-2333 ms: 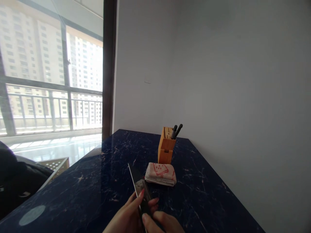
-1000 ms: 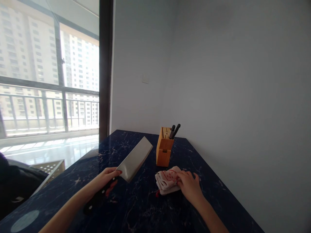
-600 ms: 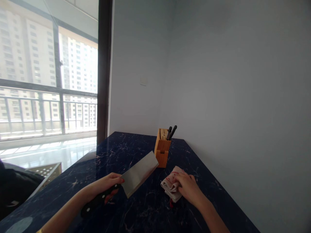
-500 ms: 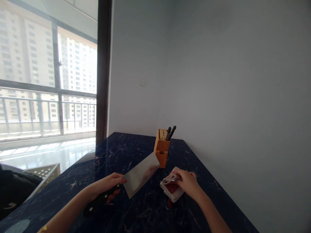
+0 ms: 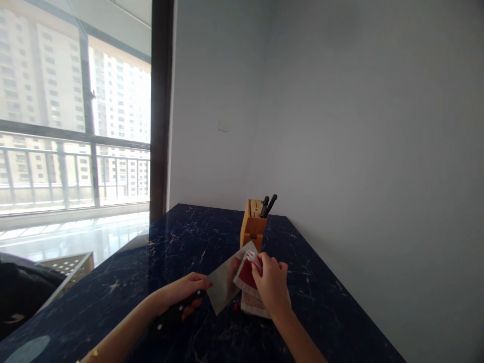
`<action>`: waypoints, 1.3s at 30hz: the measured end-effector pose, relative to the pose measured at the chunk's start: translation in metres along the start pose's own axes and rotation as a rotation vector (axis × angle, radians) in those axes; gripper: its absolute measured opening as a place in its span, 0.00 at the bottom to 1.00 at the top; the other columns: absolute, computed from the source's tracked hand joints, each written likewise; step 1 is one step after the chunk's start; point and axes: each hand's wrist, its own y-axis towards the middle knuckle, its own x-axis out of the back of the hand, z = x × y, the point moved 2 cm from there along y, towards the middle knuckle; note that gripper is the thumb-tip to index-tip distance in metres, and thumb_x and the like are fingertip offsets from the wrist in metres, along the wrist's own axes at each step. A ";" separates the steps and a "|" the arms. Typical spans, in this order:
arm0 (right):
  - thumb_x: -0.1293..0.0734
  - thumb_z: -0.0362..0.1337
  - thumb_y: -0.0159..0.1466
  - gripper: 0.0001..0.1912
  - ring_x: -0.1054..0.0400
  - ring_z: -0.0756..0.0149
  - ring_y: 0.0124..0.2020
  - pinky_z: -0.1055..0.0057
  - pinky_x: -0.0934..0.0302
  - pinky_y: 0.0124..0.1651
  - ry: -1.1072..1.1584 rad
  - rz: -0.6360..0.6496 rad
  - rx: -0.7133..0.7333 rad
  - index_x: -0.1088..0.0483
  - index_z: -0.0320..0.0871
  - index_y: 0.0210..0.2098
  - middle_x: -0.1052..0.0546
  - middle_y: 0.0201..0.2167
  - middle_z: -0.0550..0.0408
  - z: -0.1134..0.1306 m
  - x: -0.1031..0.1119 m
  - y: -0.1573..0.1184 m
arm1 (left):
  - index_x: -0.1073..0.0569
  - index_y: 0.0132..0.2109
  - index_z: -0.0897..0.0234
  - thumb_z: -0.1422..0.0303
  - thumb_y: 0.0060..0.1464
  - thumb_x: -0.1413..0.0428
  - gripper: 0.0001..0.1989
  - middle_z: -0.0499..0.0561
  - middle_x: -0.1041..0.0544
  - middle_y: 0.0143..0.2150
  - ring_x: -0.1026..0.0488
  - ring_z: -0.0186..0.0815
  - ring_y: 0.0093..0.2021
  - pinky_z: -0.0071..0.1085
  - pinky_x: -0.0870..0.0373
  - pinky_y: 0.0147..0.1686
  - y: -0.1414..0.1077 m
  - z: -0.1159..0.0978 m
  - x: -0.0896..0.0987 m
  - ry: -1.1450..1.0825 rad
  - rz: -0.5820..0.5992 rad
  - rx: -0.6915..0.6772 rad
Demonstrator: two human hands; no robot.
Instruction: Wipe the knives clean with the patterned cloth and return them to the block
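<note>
The left hand (image 5: 185, 292) grips the black-handled cleaver (image 5: 223, 282), blade angled toward the knife block (image 5: 252, 227) on the dark tabletop (image 5: 200, 237). The right hand (image 5: 270, 282) pinches the folded cloth (image 5: 247, 282) at the blade's far end, partly covering it.

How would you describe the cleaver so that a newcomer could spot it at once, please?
On the dark blue marbled table stands a wooden knife block. In front of it, the left hand holds the cleaver by its black riveted handle, a cloth at its far end. Unlike the two dark-handled pieces in the block, it shows a broad, silvery blade.
</note>
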 end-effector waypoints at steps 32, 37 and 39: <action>0.51 0.44 0.66 0.22 0.65 0.60 0.62 0.47 0.75 0.58 0.048 0.384 0.455 0.54 0.59 0.59 0.51 0.62 0.62 0.034 -0.029 -0.042 | 0.32 0.41 0.66 0.58 0.43 0.43 0.20 0.40 0.35 0.15 0.40 0.26 0.12 0.21 0.39 0.10 -0.005 0.008 -0.007 0.237 -0.045 -0.136; 0.50 0.47 0.64 0.23 0.61 0.56 0.62 0.45 0.75 0.58 -0.023 0.354 0.307 0.52 0.57 0.59 0.46 0.60 0.58 0.012 -0.031 -0.031 | 0.32 0.43 0.66 0.60 0.43 0.42 0.20 0.41 0.33 0.17 0.40 0.25 0.13 0.20 0.39 0.10 -0.005 0.006 -0.007 0.237 -0.022 -0.132; 0.50 0.48 0.64 0.23 0.60 0.56 0.61 0.46 0.75 0.58 -0.040 0.354 0.277 0.51 0.57 0.58 0.46 0.60 0.58 0.007 -0.032 -0.029 | 0.32 0.42 0.66 0.60 0.43 0.42 0.20 0.41 0.32 0.18 0.40 0.25 0.13 0.20 0.40 0.09 -0.005 0.007 -0.007 0.249 -0.025 -0.131</action>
